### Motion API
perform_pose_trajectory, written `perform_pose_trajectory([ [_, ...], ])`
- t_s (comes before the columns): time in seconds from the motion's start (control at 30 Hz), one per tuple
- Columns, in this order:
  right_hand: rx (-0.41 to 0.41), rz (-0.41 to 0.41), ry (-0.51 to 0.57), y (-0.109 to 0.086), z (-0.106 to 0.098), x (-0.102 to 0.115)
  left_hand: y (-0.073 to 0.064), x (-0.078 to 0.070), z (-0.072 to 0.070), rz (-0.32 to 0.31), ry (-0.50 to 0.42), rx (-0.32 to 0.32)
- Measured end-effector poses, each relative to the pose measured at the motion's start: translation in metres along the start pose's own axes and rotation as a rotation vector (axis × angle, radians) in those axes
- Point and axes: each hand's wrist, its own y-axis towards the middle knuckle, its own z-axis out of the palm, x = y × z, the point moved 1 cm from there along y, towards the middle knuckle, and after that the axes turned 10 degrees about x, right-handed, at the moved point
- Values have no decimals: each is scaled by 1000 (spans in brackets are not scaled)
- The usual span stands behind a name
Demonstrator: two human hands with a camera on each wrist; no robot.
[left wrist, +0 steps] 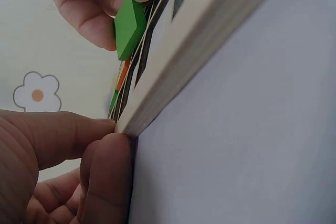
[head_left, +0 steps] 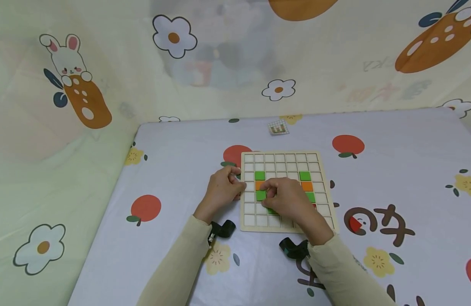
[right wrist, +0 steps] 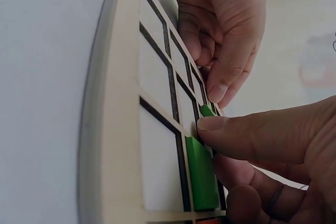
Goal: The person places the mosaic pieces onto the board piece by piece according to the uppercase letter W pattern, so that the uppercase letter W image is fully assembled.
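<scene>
A pale wooden grid board [head_left: 268, 230] lies flat on the cloth. At its left edge my left hand [head_left: 222, 185] pinches the rim, the thumb on top in the left wrist view. Over the board's left-middle cells, my right hand [head_left: 287, 197] pinches a green square tile [left wrist: 129, 30] between thumb and index finger; it looks tilted in the left wrist view. Just above it sit an orange tile [head_left: 259, 185] and another green tile [head_left: 260, 175]. Toward the right are a green tile [head_left: 305, 176] and an orange tile [head_left: 307, 186]. My right hand partly covers the lower cells.
Behind the board lies a small patterned card [head_left: 278, 127]. Black wrist devices [head_left: 223, 228] sit below both hands. The white tablecloth [head_left: 182, 170] bears printed fruit and flowers, and a patterned curtain [head_left: 228, 97] hangs behind the table.
</scene>
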Motion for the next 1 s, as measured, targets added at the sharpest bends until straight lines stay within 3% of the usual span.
perform_pose_trajectory([
  [0.33, 3, 19, -21, 0, 0, 2, 0, -2, 0, -21, 12, 2],
  [1.0, -7, 22, -16, -2, 2, 3, -1, -1, 0, 0, 22, -2],
])
